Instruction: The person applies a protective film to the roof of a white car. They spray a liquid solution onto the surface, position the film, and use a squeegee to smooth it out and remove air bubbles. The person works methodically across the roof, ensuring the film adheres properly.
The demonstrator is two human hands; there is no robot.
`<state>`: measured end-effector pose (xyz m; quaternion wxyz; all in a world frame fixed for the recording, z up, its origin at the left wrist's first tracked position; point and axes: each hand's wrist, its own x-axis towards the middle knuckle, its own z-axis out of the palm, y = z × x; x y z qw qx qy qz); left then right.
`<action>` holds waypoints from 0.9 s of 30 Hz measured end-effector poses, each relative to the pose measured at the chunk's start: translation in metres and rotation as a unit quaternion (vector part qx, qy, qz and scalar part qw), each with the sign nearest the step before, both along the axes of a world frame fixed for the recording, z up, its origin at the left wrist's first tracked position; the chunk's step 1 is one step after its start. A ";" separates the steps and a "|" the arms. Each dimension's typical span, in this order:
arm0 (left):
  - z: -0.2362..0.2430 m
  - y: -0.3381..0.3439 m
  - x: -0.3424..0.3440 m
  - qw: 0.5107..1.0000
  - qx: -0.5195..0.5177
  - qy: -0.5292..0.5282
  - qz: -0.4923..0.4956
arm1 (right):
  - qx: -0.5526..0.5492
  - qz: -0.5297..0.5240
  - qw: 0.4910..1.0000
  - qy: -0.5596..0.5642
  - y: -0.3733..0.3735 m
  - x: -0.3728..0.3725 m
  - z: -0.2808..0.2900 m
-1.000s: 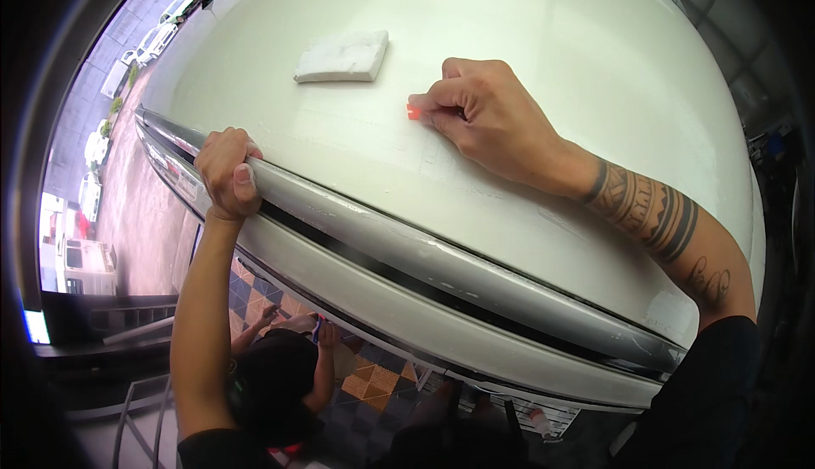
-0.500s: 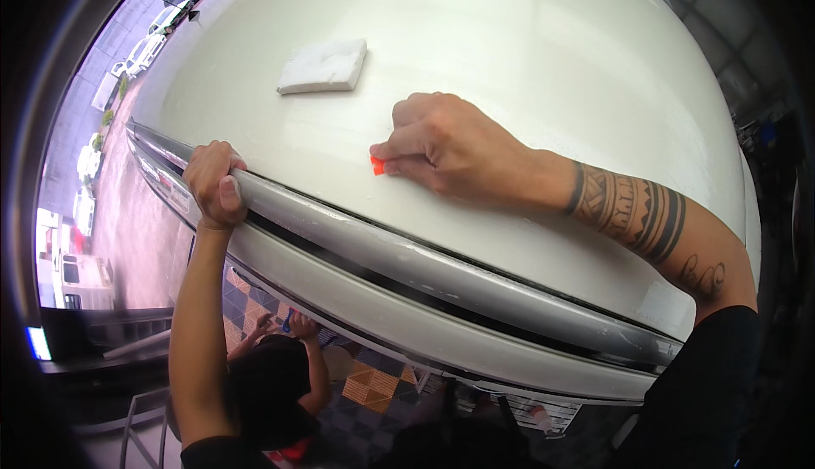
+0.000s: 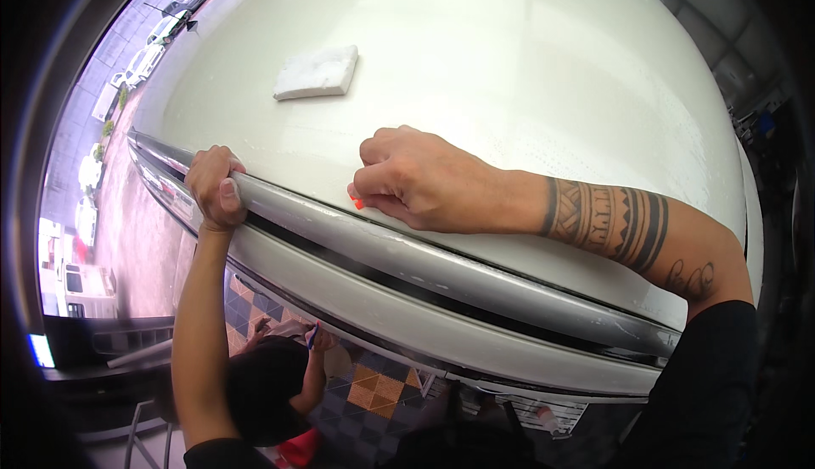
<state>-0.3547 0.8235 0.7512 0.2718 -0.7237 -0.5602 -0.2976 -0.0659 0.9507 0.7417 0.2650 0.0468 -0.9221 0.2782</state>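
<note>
My right hand (image 3: pixel 416 182) pinches a small orange tool (image 3: pixel 357 202) against the white car roof (image 3: pixel 543 87), just above its lower edge; the fingers hide most of the tool. My left hand (image 3: pixel 216 187) is wrapped over the silver roof rail (image 3: pixel 399 261) at the left, thumb on its outer side. A white rectangular pad (image 3: pixel 314 73) lies on the roof above and left of my right hand. Wet-looking specks and streaks mark the roof and rail.
Below the rail, a co-worker in dark clothing (image 3: pixel 263 384) holds a blue object beside the car. Under them is a checkered tile floor (image 3: pixel 373 388). Metal railings (image 3: pixel 136 439) stand at lower left. Parked cars (image 3: pixel 144 61) show outside at the left.
My right hand with the orange tool has moved down and left across the roof to near the rail. My left hand stays on the rail. The view has shifted slightly.
</note>
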 end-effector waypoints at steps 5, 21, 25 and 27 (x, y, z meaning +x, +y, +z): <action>-0.001 -0.002 -0.005 1.000 0.002 0.006 0.000 | 0.005 0.019 1.000 0.017 -0.005 -0.004 0.001; -0.001 0.001 -0.002 1.000 0.000 0.014 0.001 | -0.008 -0.032 0.999 0.011 0.012 -0.022 0.001; 0.002 -0.003 -0.004 1.000 0.001 0.014 0.002 | 0.005 -0.007 1.000 0.019 0.012 -0.029 0.002; 0.000 -0.004 -0.003 1.000 0.004 0.012 0.003 | 0.030 0.042 0.998 0.034 -0.001 -0.030 0.002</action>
